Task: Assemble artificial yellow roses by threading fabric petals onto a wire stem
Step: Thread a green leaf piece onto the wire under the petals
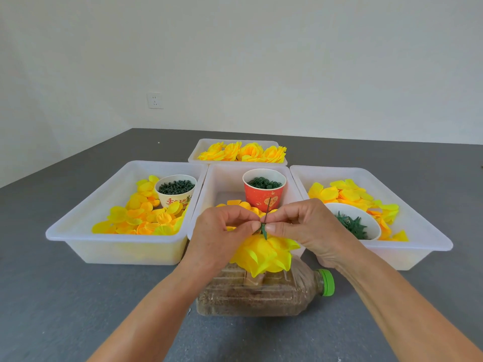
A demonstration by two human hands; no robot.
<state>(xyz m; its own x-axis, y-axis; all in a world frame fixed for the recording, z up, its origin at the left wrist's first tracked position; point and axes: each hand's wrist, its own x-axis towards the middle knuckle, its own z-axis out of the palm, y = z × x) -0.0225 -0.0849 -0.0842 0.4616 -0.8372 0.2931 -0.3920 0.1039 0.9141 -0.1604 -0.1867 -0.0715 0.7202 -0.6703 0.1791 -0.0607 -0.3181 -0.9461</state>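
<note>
A yellow fabric rose point(264, 253) hangs upside down over a sand-filled plastic bottle point(261, 293) lying on its side. A thin dark wire stem point(267, 211) sticks up out of the rose. A green star-shaped calyx point(263, 229) sits on the stem just above the petals. My left hand point(222, 231) and my right hand point(300, 226) meet at the stem, thumbs and forefingers pinching the calyx from both sides. The bottom of the rose is hidden behind the bottle's top.
Three white trays stand behind the bottle: the left tray point(78, 231) with loose petals and a cup of green rings, the middle tray point(209, 184) with a red cup point(264, 189), the right tray point(428, 236) with petals and a bowl of green calyxes point(352, 223). A far tray point(198, 147) holds finished roses.
</note>
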